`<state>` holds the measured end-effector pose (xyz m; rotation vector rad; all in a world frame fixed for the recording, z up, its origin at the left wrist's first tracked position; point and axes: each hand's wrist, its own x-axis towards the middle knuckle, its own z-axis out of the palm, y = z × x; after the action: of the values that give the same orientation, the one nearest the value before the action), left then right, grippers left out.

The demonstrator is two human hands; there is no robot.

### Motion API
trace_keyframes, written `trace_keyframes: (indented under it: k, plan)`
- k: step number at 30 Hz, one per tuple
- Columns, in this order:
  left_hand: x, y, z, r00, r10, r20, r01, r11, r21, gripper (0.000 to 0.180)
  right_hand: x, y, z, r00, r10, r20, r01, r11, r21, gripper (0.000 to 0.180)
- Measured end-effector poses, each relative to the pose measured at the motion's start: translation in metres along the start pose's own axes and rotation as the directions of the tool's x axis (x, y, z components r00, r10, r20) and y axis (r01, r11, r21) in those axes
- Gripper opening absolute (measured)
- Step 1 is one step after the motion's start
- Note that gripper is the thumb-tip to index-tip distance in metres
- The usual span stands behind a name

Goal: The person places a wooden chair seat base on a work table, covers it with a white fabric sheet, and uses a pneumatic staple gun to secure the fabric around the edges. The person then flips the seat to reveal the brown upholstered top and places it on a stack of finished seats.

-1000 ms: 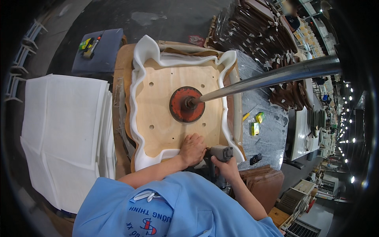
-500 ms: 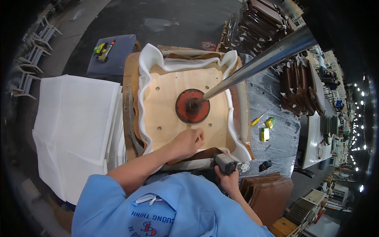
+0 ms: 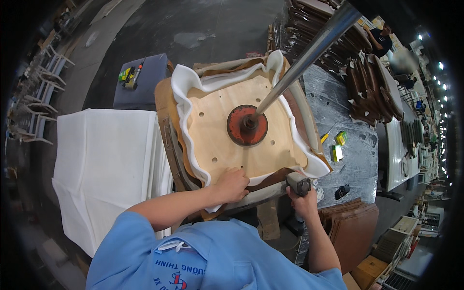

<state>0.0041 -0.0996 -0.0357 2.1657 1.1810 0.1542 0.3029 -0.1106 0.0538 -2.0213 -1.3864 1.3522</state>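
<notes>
A square plywood board (image 3: 217, 137) lies face up, wrapped round its sides by wavy white padding (image 3: 183, 83) and brown cover material (image 3: 271, 179). On its middle presses a round red disc (image 3: 236, 133) at the end of a slanting metal rod (image 3: 302, 55). My left hand (image 3: 233, 185) is at the near edge, fingers curled over the cover and padding there. In my right hand (image 3: 305, 203) is a grey staple gun (image 3: 298, 184), held beside the near right part of that edge. The staple gun's tip is hard to make out.
White padding sheets (image 3: 106, 159) are stacked at left. Behind them, tools lie on a grey-blue padded block (image 3: 145, 89). At right, a plastic-covered table (image 3: 357, 159) carries a yellow-handled tool (image 3: 325, 138) and small yellow-green boxes (image 3: 337, 153). Brown sheets (image 3: 350, 229) stand near my right arm.
The board with its padding has turned counterclockwise under the disc. My left hand has come down from above the board to its near edge. The staple gun stays in my right hand.
</notes>
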Motion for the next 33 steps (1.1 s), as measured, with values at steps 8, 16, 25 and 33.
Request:
trace_keyframes:
  k: [8, 16, 25, 33]
  plan:
    - [0.008, 0.004, 0.000, 1.000, 0.018, 0.018, -0.018, 1.000, -0.008, 0.030, 0.002, 0.000, 0.000, 0.999, 0.025, -0.037, -0.024, 0.999, 0.023, 0.070]
    - [0.000, -0.008, 0.020, 0.960, -0.007, -0.280, -0.052, 0.978, -0.202, 0.019, -0.014, -0.035, 0.006, 0.987, 0.089, 0.135, -0.099, 0.993, 0.071, 0.075]
    - [0.005, -0.008, 0.023, 0.930, -0.090, -0.357, 0.021, 0.981, -0.192, 0.021, -0.011, -0.051, 0.056, 0.925, 0.204, 0.321, -0.256, 0.958, 0.130, 0.072]
    - [0.009, -0.008, 0.026, 0.923, -0.129, -0.363, 0.041, 0.970, -0.240, 0.018, 0.007, -0.060, 0.066, 0.909, 0.277, 0.310, -0.312, 0.948, 0.069, 0.070]
